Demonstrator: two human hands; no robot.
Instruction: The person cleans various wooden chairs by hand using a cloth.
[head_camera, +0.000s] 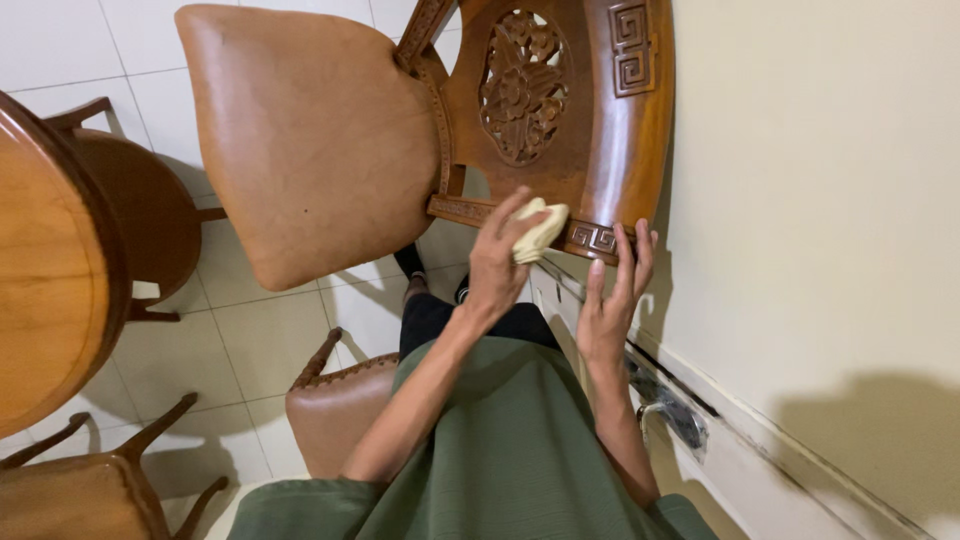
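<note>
Here, close to the camera, a green shirt (500, 450) fills the bottom of the view, and two bare arms reach out from it. The left hand (497, 262) is wrapped around a small pale cloth (540, 230), holding it tight and pressing it on the carved wooden back of the chair (590, 130). The right hand (615, 300) holds nothing; its fingers are spread wide and flat, and they rest on the lower edge of the chair back, just beside the cloth. It looks like the wiping of the wood is under way, and the next rub likely needs the cloth to slide along the carved edge while the other hand keeps the chair steady. Farther out are the tan seat cushion (310, 140), a round wooden table (50, 270) on the left and a cream wall (820, 200) on the right. The chair's legs are cut off from view, and most of the cloth is hidden inside the hand.
</note>
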